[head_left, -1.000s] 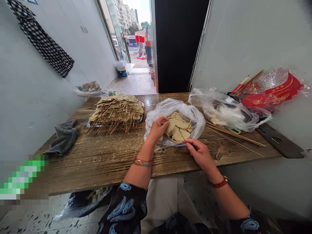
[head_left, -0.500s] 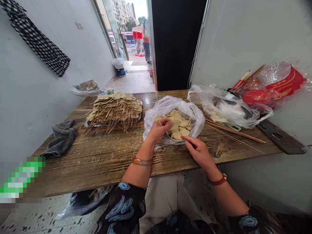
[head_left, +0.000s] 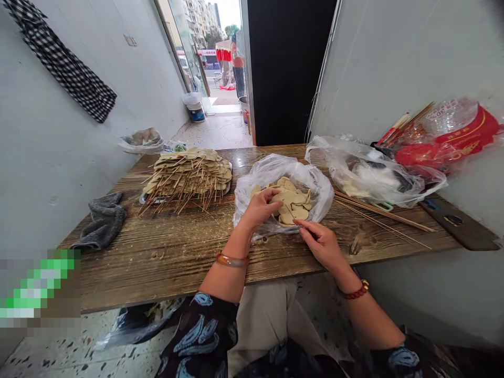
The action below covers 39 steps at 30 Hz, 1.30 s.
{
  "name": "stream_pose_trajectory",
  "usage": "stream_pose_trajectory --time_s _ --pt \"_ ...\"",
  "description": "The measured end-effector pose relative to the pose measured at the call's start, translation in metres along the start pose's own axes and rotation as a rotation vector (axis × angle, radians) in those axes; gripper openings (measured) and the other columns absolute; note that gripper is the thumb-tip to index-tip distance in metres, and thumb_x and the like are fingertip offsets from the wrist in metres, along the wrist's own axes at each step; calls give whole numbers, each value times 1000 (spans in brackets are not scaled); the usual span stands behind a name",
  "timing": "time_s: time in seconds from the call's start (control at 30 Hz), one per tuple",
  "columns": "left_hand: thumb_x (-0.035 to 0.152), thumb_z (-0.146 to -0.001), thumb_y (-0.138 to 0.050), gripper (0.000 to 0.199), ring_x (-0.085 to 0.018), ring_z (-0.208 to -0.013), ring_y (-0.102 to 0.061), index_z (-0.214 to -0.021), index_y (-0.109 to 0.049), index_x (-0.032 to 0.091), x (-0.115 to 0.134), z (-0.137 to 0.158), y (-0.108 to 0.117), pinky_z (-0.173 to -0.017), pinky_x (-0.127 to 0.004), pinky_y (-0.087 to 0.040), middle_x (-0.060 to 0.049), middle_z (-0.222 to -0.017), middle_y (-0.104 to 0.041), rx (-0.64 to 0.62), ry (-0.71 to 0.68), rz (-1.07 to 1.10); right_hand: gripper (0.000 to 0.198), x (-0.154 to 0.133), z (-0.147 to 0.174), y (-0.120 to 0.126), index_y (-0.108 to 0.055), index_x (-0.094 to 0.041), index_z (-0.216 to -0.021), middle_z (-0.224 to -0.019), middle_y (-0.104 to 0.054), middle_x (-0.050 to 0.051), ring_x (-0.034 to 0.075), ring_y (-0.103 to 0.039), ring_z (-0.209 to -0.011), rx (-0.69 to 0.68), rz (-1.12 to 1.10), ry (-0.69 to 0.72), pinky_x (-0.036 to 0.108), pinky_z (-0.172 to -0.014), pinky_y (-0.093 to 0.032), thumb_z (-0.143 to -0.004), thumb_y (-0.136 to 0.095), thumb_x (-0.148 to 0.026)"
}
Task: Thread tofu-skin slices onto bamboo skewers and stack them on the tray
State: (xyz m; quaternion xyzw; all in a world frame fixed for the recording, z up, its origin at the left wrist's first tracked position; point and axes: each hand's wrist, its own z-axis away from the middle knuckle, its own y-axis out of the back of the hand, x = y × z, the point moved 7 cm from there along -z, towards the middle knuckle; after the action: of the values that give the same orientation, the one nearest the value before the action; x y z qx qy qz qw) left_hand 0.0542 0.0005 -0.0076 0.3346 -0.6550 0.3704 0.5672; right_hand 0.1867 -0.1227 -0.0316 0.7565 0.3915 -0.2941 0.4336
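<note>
My left hand (head_left: 260, 207) pinches a flat, pale, oval food slice (head_left: 289, 197) above the open plastic bag (head_left: 321, 186). More slices of the same kind (head_left: 294, 216) lie loose inside that bag. In my right hand (head_left: 321, 240), thumb and fingers close on a thin skewer (head_left: 290, 211), whose far end points at the held slice. Whether the tip has entered the slice I cannot tell. To the left, a tall stack of skewered slices (head_left: 187, 176) rests on a tray, the sticks jutting toward me.
Loose skewers (head_left: 388, 214) lie right of the bag, beside another plastic bag (head_left: 334, 155) and a dark phone-like slab (head_left: 457, 223). Red packaging (head_left: 444, 144) is at the back right. A grey cloth (head_left: 103, 220) lies on the left of the wooden table (head_left: 157, 262).
The view has shifted slightly. The skewer in my right hand now shows closer to the slice, while my left hand keeps hold of that slice.
</note>
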Motion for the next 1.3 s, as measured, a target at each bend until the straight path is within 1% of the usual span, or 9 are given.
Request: stream_pose_trajectory --time_s 0.13,0.27,0.43,0.67,0.87,1.1,1.3 --pt "22 -58 -74 34 -11 -69 -55 -89 -66 13 -1 -2 1 -63 -21 -42 -2 -79 -65 18 -16 -19 29 1 0 0 -71 -23 -111 -109 -72 8 23 -67 -102 6 6 -7 37 -89 -52 -89 -51 -26" --pt "23 -59 -75 30 -10 -67 -54 -86 -65 14 -3 -3 1 -63 -21 -41 0 -77 -64 9 -18 -27 30 2 0 -1 -71 -22 -111 -110 -72 8 22 -67 -102 6 -2 -15 36 -89 -53 -89 -51 -25" --pt "23 -62 -73 23 -10 -68 -53 -82 -65 14 -3 -4 2 -63 -21 -41 1 -76 -63 15 -58 -127 30 3 0 -1 -71 -22 -111 -109 -72 8 23 -67 -102 6 17 -18 37 -89 -52 -89 -52 -26" --pt "26 -65 -71 18 -9 -64 -49 -78 -65 16 1 -4 1 -59 -22 -37 2 -70 -59 7 -113 -235 29 5 0 -1 -71 -21 -110 -109 -72 9 23 -67 -101 -2 25 -20 37 -88 -53 -89 -51 -27" --pt "28 -66 -69 17 -9 -61 -46 -76 -64 15 7 -2 -5 -56 -22 -35 2 -66 -56 -31 -145 -281 29 4 0 -1 -72 -20 -108 -107 -73 9 23 -68 -99 7 33 -16 36 -87 -53 -89 -52 -26" --pt "28 -64 -72 19 -8 -59 -44 -75 -65 14 7 -1 -9 -56 -23 -33 3 -65 -55 -43 -117 -253 27 3 -1 0 -73 -22 -106 -104 -74 8 22 -68 -97 23 40 -8 36 -86 -53 -89 -52 -26" --pt "24 -64 -72 16 -8 -58 -44 -74 -67 14 7 -1 -14 -54 -23 -32 3 -62 -56 -90 -104 -270 26 3 -1 1 -73 -22 -105 -102 -74 8 22 -69 -94 40 45 -14 36 -84 -54 -88 -53 -27"
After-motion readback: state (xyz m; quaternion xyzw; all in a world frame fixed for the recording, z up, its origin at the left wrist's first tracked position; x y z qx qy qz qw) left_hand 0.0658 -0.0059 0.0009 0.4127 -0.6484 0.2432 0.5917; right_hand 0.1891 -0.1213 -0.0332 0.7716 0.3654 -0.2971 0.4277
